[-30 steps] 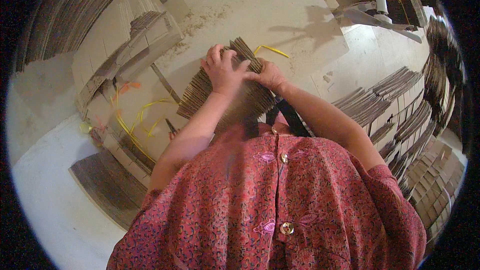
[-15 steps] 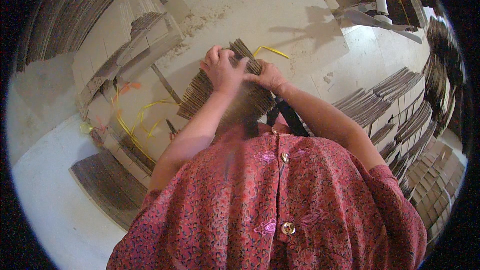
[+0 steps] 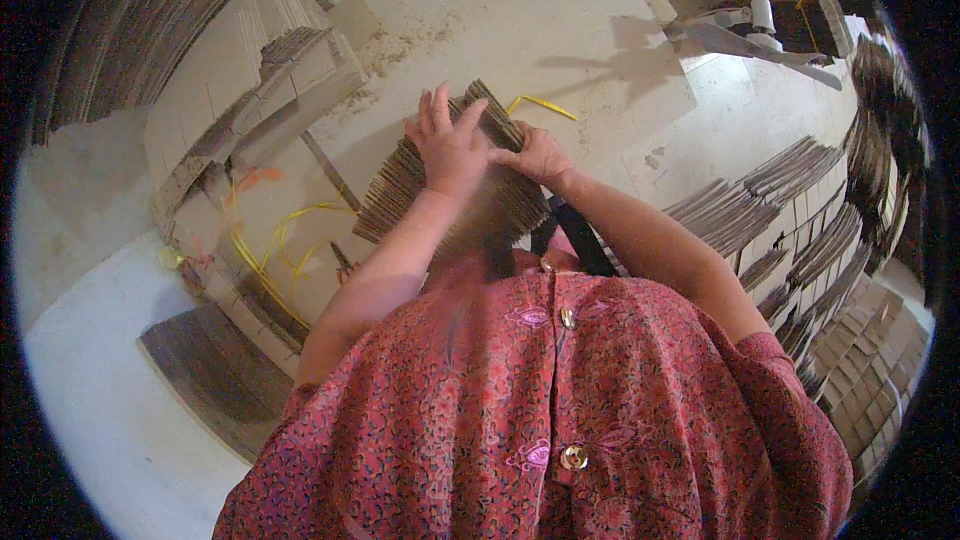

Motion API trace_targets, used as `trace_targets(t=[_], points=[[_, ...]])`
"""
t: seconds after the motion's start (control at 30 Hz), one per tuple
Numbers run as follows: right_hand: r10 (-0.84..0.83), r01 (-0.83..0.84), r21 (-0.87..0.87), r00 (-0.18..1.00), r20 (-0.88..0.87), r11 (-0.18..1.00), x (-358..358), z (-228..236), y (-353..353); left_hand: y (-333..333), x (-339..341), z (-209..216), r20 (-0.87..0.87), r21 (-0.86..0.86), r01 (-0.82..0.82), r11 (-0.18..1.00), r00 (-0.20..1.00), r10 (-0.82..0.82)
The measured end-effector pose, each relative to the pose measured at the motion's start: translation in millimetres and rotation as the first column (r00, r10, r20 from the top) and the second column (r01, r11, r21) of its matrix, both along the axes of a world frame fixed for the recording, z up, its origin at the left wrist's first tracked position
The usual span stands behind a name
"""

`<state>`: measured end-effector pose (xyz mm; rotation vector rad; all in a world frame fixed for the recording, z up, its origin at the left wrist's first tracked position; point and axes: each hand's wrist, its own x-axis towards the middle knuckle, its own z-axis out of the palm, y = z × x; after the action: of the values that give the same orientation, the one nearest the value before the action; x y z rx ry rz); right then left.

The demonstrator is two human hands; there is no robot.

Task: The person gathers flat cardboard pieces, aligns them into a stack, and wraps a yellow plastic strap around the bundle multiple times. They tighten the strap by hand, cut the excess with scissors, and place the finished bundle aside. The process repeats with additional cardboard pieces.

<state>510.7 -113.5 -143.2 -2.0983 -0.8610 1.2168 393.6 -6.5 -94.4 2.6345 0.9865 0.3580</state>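
A thick stack of corrugated cardboard pieces stands on edge close in front of my body, ridged edges up. My left hand rests across its top, fingers spread and stretched out, thumb toward the right. Round the stack's right side my right hand is closed, its thumb over the top and reaching toward my left hand. The undersides of the right fingers are hidden. Part of the stack's near end disappears behind my left forearm.
Yellow straps and a small dark hand tool lie at the left. Another yellow strap piece is beyond the stack. Cardboard stacks rise at far left and right. A fan stands at the far right.
The fingers of my left hand have gone from curled over the cardboard to straightened and spread. My right hand and the stack stay nearly in place.
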Motion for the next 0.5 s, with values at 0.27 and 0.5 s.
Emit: trace_targets(t=[0.27,0.5], points=[[0.047,-0.047,-0.008,0.999,-0.016,0.999,-1,12,4,4,-4,-6,0.007,-0.047,-0.018,0.999,1.000,0.019],[0.028,-0.029,-0.003,0.998,-0.052,1.000,2,26,5,8,1,-9,0.108,-0.100,-0.063,0.993,0.991,0.073]])
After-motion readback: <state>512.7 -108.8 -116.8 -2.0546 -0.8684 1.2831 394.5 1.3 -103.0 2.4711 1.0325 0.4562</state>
